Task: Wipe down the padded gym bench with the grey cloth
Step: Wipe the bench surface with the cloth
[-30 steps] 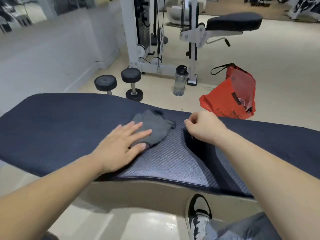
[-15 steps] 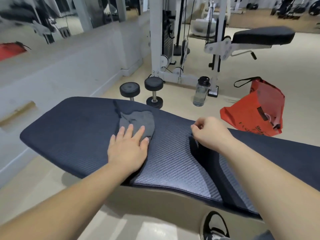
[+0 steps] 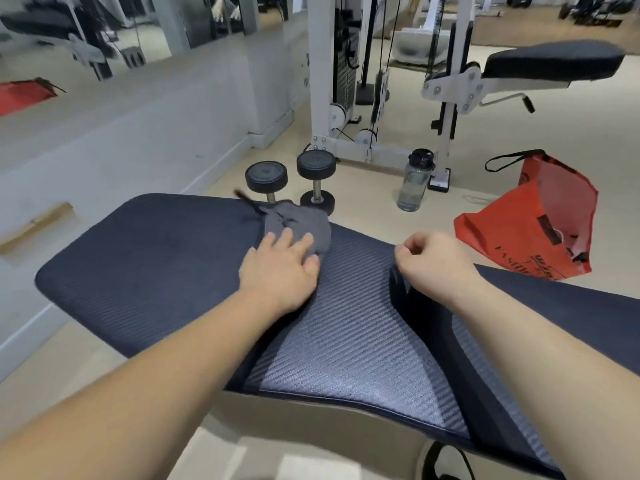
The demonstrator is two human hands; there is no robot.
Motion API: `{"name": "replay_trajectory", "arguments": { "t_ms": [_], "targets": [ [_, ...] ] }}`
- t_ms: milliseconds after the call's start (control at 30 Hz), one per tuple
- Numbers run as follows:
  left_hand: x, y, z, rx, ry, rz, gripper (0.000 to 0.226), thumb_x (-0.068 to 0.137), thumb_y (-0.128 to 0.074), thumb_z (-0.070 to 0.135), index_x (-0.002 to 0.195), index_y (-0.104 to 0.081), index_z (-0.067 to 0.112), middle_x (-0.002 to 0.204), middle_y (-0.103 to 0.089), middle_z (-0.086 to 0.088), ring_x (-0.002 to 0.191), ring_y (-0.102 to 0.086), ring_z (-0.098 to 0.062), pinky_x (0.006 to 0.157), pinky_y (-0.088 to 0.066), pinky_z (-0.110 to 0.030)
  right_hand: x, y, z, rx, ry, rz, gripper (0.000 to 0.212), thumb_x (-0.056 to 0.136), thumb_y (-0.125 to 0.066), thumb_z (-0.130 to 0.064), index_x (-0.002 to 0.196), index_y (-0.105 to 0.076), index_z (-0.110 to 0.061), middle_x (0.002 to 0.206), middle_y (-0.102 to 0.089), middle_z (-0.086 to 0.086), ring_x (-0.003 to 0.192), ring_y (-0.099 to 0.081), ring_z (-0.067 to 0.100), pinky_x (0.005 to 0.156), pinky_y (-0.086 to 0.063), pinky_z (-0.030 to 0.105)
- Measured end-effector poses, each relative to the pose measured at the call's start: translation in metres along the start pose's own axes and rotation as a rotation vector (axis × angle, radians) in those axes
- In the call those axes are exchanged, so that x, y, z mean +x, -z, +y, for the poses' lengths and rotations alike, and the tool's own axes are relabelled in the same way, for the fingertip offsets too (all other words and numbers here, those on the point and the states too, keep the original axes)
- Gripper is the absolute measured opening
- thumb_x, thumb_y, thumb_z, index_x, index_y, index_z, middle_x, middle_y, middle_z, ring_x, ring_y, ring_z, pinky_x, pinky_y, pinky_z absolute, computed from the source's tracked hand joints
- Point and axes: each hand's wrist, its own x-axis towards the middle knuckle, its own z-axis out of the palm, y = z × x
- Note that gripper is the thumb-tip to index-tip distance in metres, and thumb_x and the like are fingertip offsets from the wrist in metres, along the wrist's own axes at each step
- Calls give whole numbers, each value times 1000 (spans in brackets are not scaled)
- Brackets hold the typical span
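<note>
A dark navy padded bench [image 3: 156, 271] with a ribbed surface runs across the view in front of me. The grey cloth [image 3: 298, 223] lies bunched near the bench's far edge. My left hand [image 3: 280, 268] rests flat on the cloth's near part, fingers spread and pressing it onto the pad. My right hand [image 3: 436, 263] is curled into a loose fist on the pad, at the dark fold between two sections, to the right of the cloth. It holds nothing that I can see.
Two black dumbbells [image 3: 291, 178] stand on the floor just beyond the bench. A water bottle [image 3: 415, 180] and a red bag [image 3: 533, 223] lie further right. A white cable machine [image 3: 346, 81] and a mirrored wall [image 3: 104, 39] stand behind. A shoe [image 3: 443, 462] shows below the bench.
My left hand has slid the cloth leftward and toward the far edge of the bench. The right hand has stayed at the fold. My view has swung left.
</note>
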Motion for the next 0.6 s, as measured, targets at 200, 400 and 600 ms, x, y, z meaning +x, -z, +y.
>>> {"name": "replay_trajectory", "arguments": {
  "t_ms": [200,400,600],
  "targets": [
    [-71,-1,-21,-38,-347,-39,53,102,-27,58,155,-24,51,170,-18,13,157,-14,-12,128,-15,-41,-11,-22,-27,-136,119,-54,17,93,-53,-36,89,-67,-26,99,-72,3,98,-68,32,83,-58,42],
    [-113,-12,1,12,-59,34,59,97,-28,62,154,-29,47,169,-24,3,155,-18,-26,122,-22,-51,-21,-26,-29,-242,178,-90,25,96,-54,-39,109,-70,-25,117,-62,3,107,-62,30,91,-55,45],
    [-108,6,-23,165,-176,21,62,94,-29,71,149,-42,44,165,-33,2,152,-25,-24,125,-14,-53,-24,-24,-28,-160,151,-106,17,93,-55,-39,93,-69,-29,100,-70,-1,96,-66,26,87,-58,43]
  ]
}}
